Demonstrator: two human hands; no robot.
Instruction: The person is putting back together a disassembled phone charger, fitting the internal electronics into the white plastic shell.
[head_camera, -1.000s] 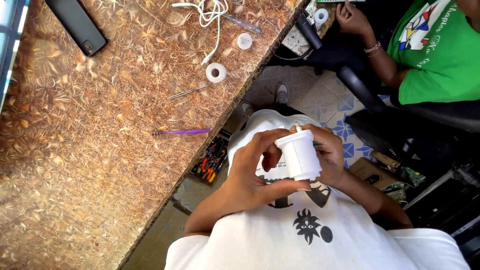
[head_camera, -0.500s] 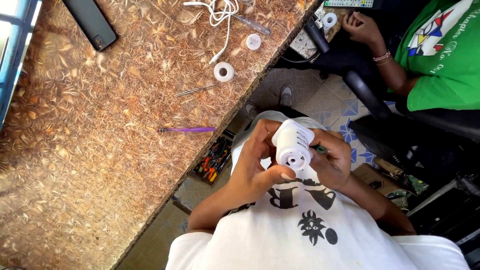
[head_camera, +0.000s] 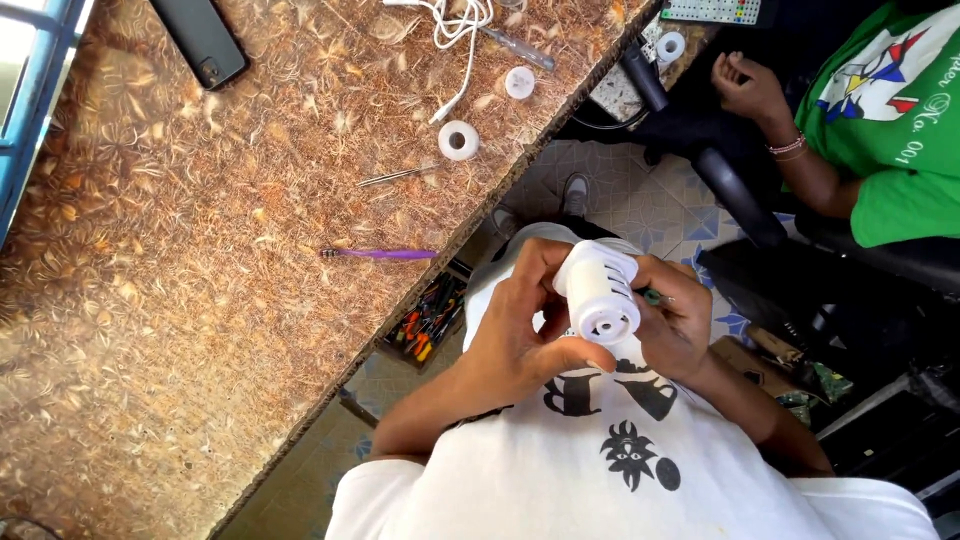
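Note:
A white plastic cylinder (head_camera: 598, 290) with side slots and a round opening at its near end is held over my lap, its open end tilted toward the camera. My left hand (head_camera: 520, 335) wraps its left side, thumb under the rim. My right hand (head_camera: 675, 325) grips its right side and also holds a thin green-tipped tool (head_camera: 655, 296) between the fingers. Both hands are off the table, above my white printed shirt.
A brown patterned table (head_camera: 200, 300) carries a purple-handled tool (head_camera: 380, 254), a white tape roll (head_camera: 459, 140), a white cap (head_camera: 519, 82), a metal pin (head_camera: 397, 177), a white cable (head_camera: 462, 25) and a dark phone (head_camera: 198, 42). A tray of screwdrivers (head_camera: 428, 320) sits under the edge. Another person in green (head_camera: 880, 120) sits at the right.
The white cylinder has been tipped from upright until its open end faces the camera. Both hands kept their hold and turned with it.

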